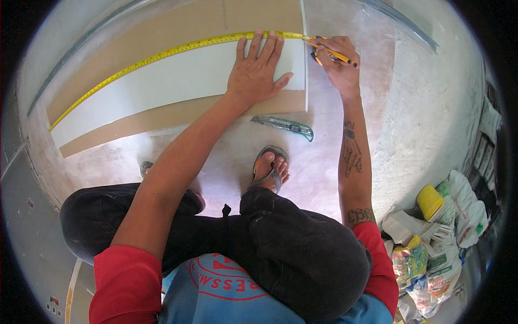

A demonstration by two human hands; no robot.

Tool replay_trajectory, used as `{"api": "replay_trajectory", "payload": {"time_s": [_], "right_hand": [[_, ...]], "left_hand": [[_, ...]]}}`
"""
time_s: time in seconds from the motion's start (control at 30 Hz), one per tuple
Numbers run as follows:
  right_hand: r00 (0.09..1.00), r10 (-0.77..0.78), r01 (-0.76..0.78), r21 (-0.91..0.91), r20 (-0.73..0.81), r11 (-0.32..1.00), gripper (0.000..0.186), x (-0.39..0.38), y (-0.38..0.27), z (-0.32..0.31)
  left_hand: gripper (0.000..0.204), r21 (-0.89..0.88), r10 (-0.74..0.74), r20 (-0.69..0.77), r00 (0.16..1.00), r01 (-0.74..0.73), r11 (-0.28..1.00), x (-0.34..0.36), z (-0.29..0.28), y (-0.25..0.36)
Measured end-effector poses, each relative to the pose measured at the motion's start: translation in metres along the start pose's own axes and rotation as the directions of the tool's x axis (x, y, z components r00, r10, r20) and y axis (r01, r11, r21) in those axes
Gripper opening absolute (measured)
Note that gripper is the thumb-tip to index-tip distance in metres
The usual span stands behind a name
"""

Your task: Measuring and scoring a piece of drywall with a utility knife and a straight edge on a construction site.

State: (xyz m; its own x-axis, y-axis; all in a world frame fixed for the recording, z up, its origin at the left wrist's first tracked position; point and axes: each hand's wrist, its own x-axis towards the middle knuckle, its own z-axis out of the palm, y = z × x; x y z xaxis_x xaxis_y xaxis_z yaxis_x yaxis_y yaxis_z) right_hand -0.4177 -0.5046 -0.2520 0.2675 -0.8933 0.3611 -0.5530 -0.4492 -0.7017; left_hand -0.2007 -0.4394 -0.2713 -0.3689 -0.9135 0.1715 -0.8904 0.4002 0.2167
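My left hand (253, 75) lies flat with its fingers spread on a long white strip of board (178, 81). Its fingertips touch a yellow tape measure (167, 53), which is stretched along the strip's far edge. At the right end of the board, my right hand (340, 62) is closed around a yellow pencil (341, 56). Black and yellow parts beside the pencil, under the fingers, are mostly hidden; I cannot tell whether they are the tape's case. A green utility knife (285, 126) lies on the floor just nearer than the board.
Brown board (189, 21) shows on the far and near sides of the white strip. Metal channels (402, 19) lie beyond it. My sandalled foot (268, 167) stands close to the knife. Bags (440, 264) and a yellow container (430, 202) are piled at the right.
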Motion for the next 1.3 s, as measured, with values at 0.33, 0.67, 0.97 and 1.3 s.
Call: {"api": "replay_trajectory", "payload": {"time_s": [0.33, 0.67, 0.97, 1.3], "right_hand": [[0.999, 0.023, -0.021, -0.047, 0.026, 0.999, 0.017, -0.002, 0.004, 0.001], [1.0, 0.005, -0.003, -0.089, 0.031, 0.996, 0.017, -0.002, 0.006, 0.0], [0.999, -0.016, 0.018, -0.065, 0.031, 0.998, 0.015, -0.001, 0.008, -0.001], [0.997, -0.052, 0.058, -0.112, 0.058, 0.992, 0.017, -0.003, 0.016, -0.003]], "left_hand": [[0.075, 0.005, 0.004, -0.003, 1.0, -0.004, 1.0, 0.0, -0.002, 0.001], [0.075, 0.005, 0.006, 0.008, 1.0, -0.006, 1.0, 0.001, -0.001, 0.001], [0.076, 0.026, 0.001, 0.029, 1.0, -0.001, 1.0, 0.001, -0.001, 0.001], [0.076, 0.022, -0.002, 0.033, 0.999, 0.001, 1.0, 0.002, 0.0, 0.003]]}}
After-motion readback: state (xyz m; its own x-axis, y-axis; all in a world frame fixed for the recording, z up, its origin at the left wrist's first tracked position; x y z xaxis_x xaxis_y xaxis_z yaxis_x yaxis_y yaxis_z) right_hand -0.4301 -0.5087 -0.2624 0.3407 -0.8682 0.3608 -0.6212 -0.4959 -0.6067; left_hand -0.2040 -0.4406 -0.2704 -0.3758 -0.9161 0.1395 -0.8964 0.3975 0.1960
